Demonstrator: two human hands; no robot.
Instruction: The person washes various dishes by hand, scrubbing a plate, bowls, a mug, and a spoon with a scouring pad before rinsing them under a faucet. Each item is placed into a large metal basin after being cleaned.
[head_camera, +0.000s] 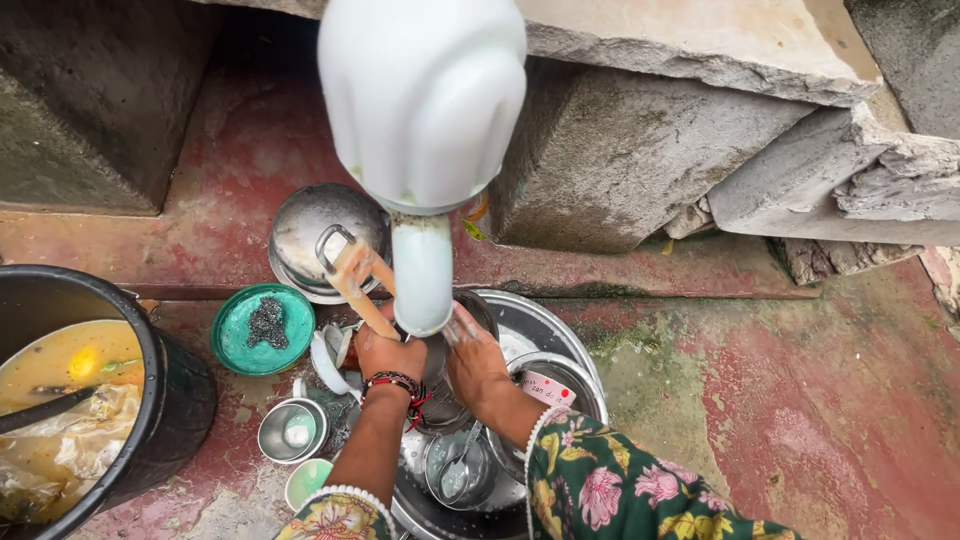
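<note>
Just below the middle of the frame, the left hand (388, 352) is closed around the handle of an orange-handled utensil (352, 270), which slants up and to the left over a domed steel lid (310, 225). Beside it, the right hand (478, 368) rests on a steel pot (445, 400) under the white tap pipe (422, 270); its fingers curl at the pot's rim, but the pipe hides the tips, so I cannot tell whether they grip it. Both hands work over a wide steel basin (550, 325) at lower centre, which holds a steel bowl with a white and red label (548, 388) to the right and a small cup with spoons (458, 470) below. Left of the hands lies a round green lid (240, 340) carrying a dark scrubber (266, 322). At the left edge stands a black bucket (180, 400) of yellowish waste water. Two small steel bowls (292, 430) sit on the red floor at lower left.
</note>
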